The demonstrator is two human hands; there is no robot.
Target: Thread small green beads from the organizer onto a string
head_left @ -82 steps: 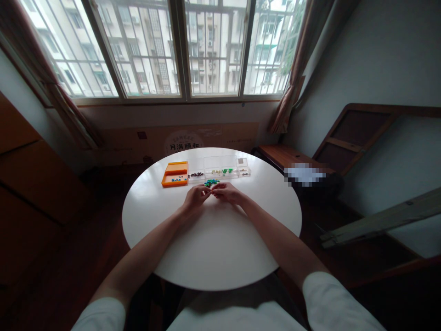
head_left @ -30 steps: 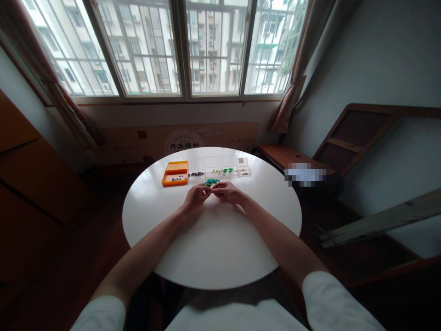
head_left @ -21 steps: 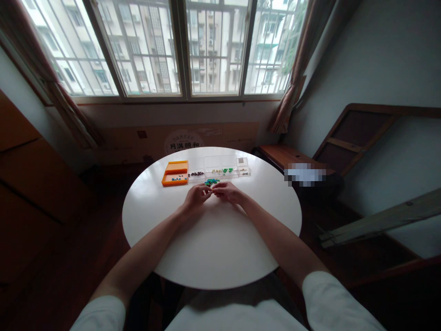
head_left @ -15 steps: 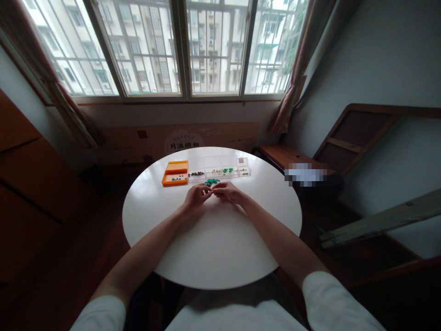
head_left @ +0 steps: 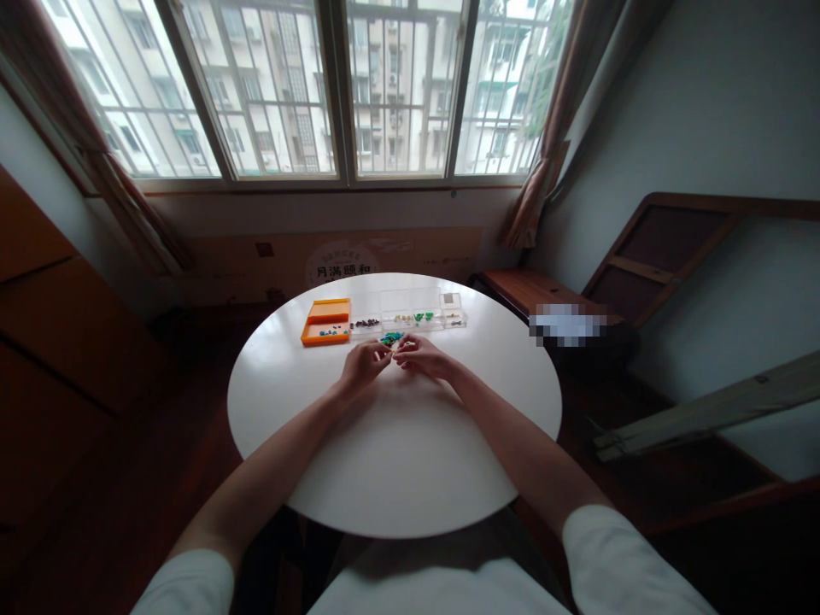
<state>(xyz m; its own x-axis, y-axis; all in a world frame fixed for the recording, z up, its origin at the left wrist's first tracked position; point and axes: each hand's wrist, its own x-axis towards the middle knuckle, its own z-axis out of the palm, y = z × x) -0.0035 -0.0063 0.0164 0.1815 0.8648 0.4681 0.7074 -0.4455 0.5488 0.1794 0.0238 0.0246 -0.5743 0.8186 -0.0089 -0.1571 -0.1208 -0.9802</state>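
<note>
A tiny piece (head_left: 393, 352) is pinched by the left hand (head_left: 366, 364) and right hand (head_left: 425, 356), grips nearly closed, near the blue-green pile (head_left: 389, 339) on the counter (head_left: 397, 453); probably light and hard, best held by its edges.

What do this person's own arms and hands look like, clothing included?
Pale, loose short sleeves end around the elbows, leaving the forearms bare. The left hand and right hand wear no gloves. No watch or bracelet shows; rings are too small to tell.
</note>
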